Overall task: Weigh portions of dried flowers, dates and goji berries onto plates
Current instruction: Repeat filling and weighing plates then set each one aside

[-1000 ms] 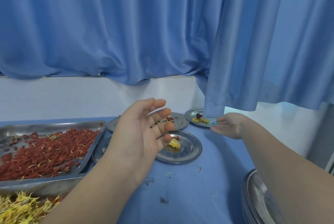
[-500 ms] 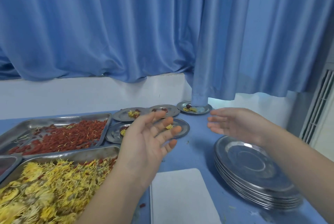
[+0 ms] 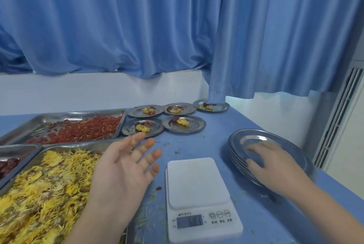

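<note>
Head view. Left grip (image 3: 126,166) hovers palm-up beside flower tray, fingers spread, holding nothing. Right grip (image 3: 275,163) rests on top of plate stack (image 3: 256,137) at right; it is blurred, so I cannot tell whether it lies flat or pinches plate. Scale (image 3: 197,182) sits on blue tabletop (image 3: 216,145) between both grips. Dried flowers (image 3: 39,194) fill near-left tray; goji berries (image 3: 78,129) in tray behind; dates (image 3: 8,165) at left edge. I count five portioned plates (image 3: 195,126) beyond, near curtain (image 3: 137,26).

Blue curtains (image 3: 118,26) hang above a white ledge (image 3: 78,90), beside a vent (image 3: 338,115).
</note>
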A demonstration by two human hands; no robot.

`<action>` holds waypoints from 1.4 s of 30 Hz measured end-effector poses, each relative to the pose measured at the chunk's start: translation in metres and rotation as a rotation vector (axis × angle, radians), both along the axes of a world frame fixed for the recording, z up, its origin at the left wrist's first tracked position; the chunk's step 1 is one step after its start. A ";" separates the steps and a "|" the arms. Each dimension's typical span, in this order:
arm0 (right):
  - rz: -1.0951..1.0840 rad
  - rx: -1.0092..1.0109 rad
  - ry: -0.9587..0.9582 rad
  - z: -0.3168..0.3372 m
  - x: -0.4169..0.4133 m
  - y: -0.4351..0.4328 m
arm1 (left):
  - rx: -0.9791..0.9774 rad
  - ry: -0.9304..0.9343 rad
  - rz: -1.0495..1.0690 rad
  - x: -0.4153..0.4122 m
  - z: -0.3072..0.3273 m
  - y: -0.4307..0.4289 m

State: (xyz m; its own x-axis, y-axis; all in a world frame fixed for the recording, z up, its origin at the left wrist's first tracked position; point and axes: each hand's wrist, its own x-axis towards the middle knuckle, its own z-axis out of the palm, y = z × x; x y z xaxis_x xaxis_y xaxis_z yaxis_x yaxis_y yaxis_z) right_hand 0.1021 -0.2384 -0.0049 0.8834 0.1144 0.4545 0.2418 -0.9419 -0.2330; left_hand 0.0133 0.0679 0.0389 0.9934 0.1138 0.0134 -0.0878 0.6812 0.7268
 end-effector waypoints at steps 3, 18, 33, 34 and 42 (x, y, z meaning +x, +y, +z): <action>-0.016 -0.064 0.082 0.004 -0.005 -0.004 | -0.005 0.052 0.039 -0.008 -0.011 0.002; 0.008 0.051 0.227 0.010 -0.013 -0.006 | 0.019 0.063 0.079 -0.016 -0.021 0.004; 0.018 -0.094 0.057 0.017 -0.021 -0.001 | 0.038 0.069 0.079 -0.015 -0.022 0.004; 0.016 -0.097 0.031 0.018 -0.022 -0.001 | 0.037 0.069 0.079 -0.016 -0.022 0.004; 0.012 -0.140 0.057 0.019 -0.019 -0.001 | 0.041 0.079 0.095 -0.016 -0.022 0.003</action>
State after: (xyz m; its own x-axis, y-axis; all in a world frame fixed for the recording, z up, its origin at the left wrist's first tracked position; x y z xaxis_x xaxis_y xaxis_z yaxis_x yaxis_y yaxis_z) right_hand 0.0827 -0.2396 0.0141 0.9055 0.1835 0.3827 0.2432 -0.9633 -0.1133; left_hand -0.0030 0.0708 0.0170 0.9764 0.2082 -0.0580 -0.0918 0.6424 0.7608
